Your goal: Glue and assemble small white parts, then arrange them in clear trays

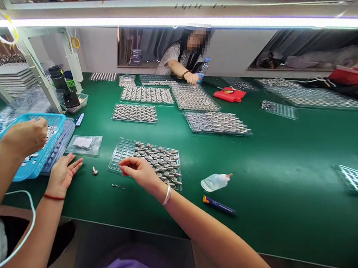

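Observation:
My right hand [137,171], with a pale bangle on the wrist, hovers at the front left edge of a clear blister tray [122,151]. Its fingers are pinched together on something I cannot make out. The tray's right half holds several small grey and white parts [161,161]. My left hand [62,173], a red string at its wrist, lies open on the green mat beside a blue basket [46,150]. A small white part [94,170] and a tiny metal piece [115,185] lie loose between my hands.
A co-worker's fist [25,136] reaches into the blue basket from the left. Across the table another person's hand [192,79] touches filled trays [194,98]. A glue bottle [215,182], a blue pen [218,205], a clear bag [83,144] and a red pouch [230,94] lie on the mat.

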A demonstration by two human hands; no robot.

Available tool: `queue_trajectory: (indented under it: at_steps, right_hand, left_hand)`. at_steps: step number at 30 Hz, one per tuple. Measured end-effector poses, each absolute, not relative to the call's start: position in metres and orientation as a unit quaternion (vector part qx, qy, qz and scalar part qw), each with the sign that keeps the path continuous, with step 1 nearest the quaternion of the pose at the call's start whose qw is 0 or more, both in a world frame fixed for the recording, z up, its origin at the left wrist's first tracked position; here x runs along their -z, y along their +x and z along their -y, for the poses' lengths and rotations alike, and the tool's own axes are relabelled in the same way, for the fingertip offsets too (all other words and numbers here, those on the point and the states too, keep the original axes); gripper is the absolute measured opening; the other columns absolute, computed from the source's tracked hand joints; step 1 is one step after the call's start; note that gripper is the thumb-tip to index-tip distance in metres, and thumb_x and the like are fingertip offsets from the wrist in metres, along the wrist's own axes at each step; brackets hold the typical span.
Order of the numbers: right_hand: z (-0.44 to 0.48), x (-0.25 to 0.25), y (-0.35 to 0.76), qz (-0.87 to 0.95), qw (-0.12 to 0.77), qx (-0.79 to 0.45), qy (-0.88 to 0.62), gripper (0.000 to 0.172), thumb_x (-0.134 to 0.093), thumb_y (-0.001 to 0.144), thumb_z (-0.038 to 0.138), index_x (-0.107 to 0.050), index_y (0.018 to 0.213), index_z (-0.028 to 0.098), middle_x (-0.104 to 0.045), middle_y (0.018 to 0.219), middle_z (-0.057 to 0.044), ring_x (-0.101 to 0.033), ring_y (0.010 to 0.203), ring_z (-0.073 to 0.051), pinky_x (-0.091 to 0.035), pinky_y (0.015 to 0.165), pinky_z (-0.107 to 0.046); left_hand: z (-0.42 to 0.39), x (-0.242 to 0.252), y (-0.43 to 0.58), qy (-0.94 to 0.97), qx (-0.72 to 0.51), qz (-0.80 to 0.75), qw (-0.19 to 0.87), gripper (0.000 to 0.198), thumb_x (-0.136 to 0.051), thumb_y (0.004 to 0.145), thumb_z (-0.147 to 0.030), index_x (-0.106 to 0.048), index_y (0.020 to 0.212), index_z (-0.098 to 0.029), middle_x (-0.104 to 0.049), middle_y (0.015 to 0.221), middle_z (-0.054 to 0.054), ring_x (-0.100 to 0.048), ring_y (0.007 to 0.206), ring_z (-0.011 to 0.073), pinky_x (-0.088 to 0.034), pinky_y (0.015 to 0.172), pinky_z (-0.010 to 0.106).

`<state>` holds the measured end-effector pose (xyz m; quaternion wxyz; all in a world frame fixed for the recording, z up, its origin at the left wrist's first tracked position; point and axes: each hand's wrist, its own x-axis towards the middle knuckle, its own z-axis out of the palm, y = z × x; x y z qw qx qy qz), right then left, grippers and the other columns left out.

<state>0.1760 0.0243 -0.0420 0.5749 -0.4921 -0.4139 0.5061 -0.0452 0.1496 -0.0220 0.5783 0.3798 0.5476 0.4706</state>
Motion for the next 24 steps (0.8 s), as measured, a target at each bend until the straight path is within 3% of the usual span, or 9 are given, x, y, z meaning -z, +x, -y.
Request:
queue_trajectory:
  at_steps: [3, 6, 9, 18, 24]
  right_hand:
    - [-0.003, 0.044, 0.183, 0.430, 0.563, -0.506, -0.493, 0.021, -0.074, 0.070, 0.032, -0.069, 0.084, 0.017, -0.066, 0.075, 0.000, -0.062, 0.068, -0.014, -0.052, 0.070, -0.029]
    - [0.016, 0.051, 0.187, 0.443, 0.552, -0.510, -0.489, 0.022, -0.073, 0.074, 0.034, -0.068, 0.086, 0.017, -0.067, 0.077, -0.001, -0.064, 0.069, -0.014, -0.054, 0.070, -0.029]
    - [0.027, 0.059, 0.188, 0.458, 0.549, -0.502, -0.487, 0.025, -0.072, 0.076, 0.038, -0.066, 0.086, 0.017, -0.067, 0.076, -0.001, -0.065, 0.068, -0.015, -0.054, 0.068, -0.029]
    - [0.038, 0.060, 0.168, 0.567, 0.551, -0.350, -0.502, 0.006, -0.061, 0.086, 0.022, -0.066, 0.088, 0.019, -0.069, 0.083, -0.004, -0.062, 0.076, -0.016, -0.051, 0.073, -0.028]
    - [0.044, 0.066, 0.165, 0.700, 0.488, -0.092, -0.513, 0.017, -0.042, 0.100, 0.020, -0.058, 0.097, 0.017, -0.067, 0.080, -0.007, -0.062, 0.071, -0.017, -0.051, 0.064, -0.027]
  left_hand:
    - [-0.111, 0.031, -0.043, 0.471, -0.487, -0.545, 0.494, 0.024, -0.067, 0.081, -0.021, -0.060, 0.104, -0.021, -0.058, 0.094, 0.000, -0.060, 0.069, 0.0112, -0.051, 0.062, 0.024]
    - [-0.076, 0.037, -0.032, 0.596, -0.424, -0.504, 0.459, 0.017, -0.079, 0.068, -0.025, -0.071, 0.083, -0.021, -0.064, 0.088, 0.001, -0.059, 0.079, 0.0157, -0.049, 0.075, 0.027]
    - [-0.056, 0.037, -0.017, 0.679, -0.357, -0.457, 0.450, 0.007, -0.079, 0.067, -0.028, -0.074, 0.069, -0.023, -0.069, 0.080, 0.002, -0.058, 0.087, 0.0210, -0.045, 0.088, 0.032]
    - [-0.018, 0.049, 0.003, 0.679, -0.318, -0.416, 0.514, 0.021, -0.070, 0.079, -0.039, -0.075, 0.088, -0.022, -0.075, 0.087, 0.003, -0.069, 0.079, 0.0186, -0.055, 0.074, 0.025]
    - [-0.005, 0.058, 0.006, 0.681, -0.365, -0.422, 0.474, 0.013, -0.074, 0.077, -0.033, -0.075, 0.084, -0.023, -0.074, 0.083, 0.001, -0.069, 0.076, 0.0159, -0.056, 0.072, 0.021]
